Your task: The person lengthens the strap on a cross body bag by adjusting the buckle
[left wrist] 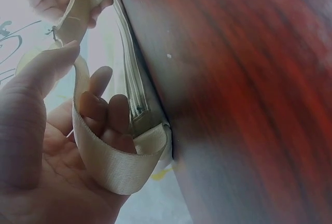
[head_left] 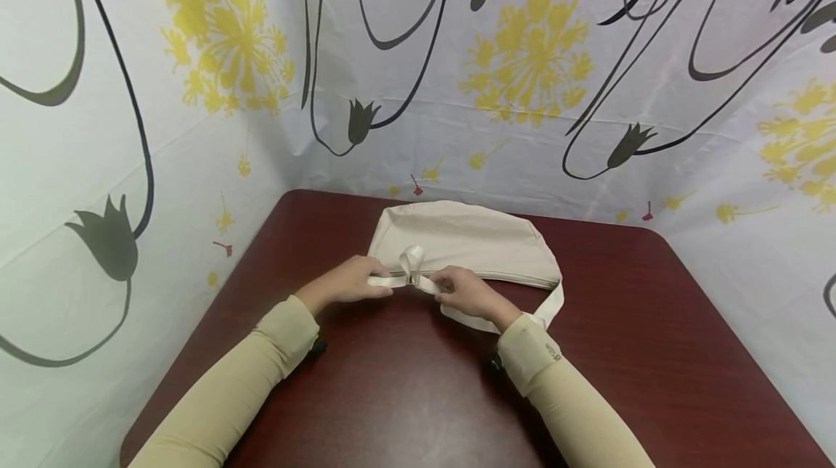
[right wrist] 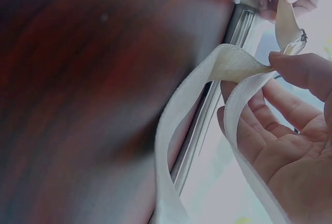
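A cream fabric bag [head_left: 464, 239] lies flat on the table, its zipper edge facing me. Its strap [head_left: 551, 305] carries a small slider buckle [head_left: 413, 278], above which the webbing stands up in a loop. To the left of the buckle, my left hand [head_left: 355, 279] pinches the strap between thumb and fingers. My right hand [head_left: 466, 290] pinches it on the other side. In the left wrist view, the strap [left wrist: 122, 169] curves past the left fingers to the bag's end. Two lengths of strap [right wrist: 171, 120] hang from the right thumb and fingers in the right wrist view.
The dark red-brown table [head_left: 392, 395] has rounded far corners. White curtains [head_left: 418, 120] with grey and yellow flower prints enclose its back and sides, close behind the bag.
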`<state>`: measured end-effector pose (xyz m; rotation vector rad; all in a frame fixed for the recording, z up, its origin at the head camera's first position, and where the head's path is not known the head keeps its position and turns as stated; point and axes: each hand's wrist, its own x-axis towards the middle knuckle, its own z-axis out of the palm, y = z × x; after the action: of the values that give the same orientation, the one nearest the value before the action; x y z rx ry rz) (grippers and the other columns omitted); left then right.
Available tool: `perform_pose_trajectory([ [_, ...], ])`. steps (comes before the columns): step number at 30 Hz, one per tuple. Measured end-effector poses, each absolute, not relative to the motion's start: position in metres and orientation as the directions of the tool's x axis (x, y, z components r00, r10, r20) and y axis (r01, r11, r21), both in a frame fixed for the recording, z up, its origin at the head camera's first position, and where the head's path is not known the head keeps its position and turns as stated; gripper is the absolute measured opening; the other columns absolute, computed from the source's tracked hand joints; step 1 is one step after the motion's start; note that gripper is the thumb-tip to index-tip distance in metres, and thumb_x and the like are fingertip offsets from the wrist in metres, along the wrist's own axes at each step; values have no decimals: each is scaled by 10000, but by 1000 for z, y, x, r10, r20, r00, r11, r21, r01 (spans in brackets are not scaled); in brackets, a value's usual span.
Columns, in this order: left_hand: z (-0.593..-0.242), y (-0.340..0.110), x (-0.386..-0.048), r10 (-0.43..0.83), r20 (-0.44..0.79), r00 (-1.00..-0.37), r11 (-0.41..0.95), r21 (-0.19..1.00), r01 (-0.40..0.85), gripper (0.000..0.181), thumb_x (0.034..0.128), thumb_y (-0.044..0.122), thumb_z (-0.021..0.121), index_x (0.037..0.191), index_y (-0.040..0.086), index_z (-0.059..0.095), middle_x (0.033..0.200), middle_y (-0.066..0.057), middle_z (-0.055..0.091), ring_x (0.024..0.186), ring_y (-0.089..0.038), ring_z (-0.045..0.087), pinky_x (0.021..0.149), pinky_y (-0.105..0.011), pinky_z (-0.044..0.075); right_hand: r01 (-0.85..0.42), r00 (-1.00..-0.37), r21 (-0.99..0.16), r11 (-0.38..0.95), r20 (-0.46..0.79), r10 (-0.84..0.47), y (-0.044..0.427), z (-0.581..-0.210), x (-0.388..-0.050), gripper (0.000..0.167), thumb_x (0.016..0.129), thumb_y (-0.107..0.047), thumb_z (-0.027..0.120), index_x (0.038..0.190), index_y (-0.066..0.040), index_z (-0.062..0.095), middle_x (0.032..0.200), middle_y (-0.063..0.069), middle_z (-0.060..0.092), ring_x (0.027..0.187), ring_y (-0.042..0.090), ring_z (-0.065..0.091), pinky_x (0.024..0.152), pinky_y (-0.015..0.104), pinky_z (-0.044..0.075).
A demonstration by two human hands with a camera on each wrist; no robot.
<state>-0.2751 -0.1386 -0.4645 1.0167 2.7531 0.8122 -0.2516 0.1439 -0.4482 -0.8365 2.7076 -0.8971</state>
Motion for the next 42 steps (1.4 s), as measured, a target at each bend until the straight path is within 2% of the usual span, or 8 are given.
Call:
perform_pose_trajectory([
  [16,-463,-138,-274,627,95,-773,633,516,577,217,910,308,748,1031,130,775,938,41,670,811,-100,567,773,-300,471,-439,-829,-620,650,0,-560,149,-448,-254,318,906,-41,719,1221,-11,693,1061,77,690,956,188,634,848,387,515],
  [28,-465,-140,-276,633,85,-769,632,516,578,241,925,324,737,1066,132,773,973,38,674,835,-108,578,791,-323,474,-436,-826,-615,657,-16,-563,158,-448,-255,309,907,-36,710,1214,-7,691,1135,107,690,1032,220,639,902,430,514],
  [36,-463,-141,-275,638,85,-765,632,511,583,282,939,333,722,1114,117,767,1030,16,689,942,-143,629,868,-368,499,-462,-811,-611,642,-2,-586,160,-447,-255,282,893,-31,714,1173,-1,699,1070,89,695,959,191,626,854,393,509],
  [42,-462,-142,-274,637,86,-766,630,514,582,297,942,330,715,1132,108,765,1052,2,694,976,-168,641,887,-378,499,-434,-822,-617,656,-27,-569,164,-450,-257,296,905,-44,706,1199,-17,690,1103,83,692,991,186,637,872,395,515],
])
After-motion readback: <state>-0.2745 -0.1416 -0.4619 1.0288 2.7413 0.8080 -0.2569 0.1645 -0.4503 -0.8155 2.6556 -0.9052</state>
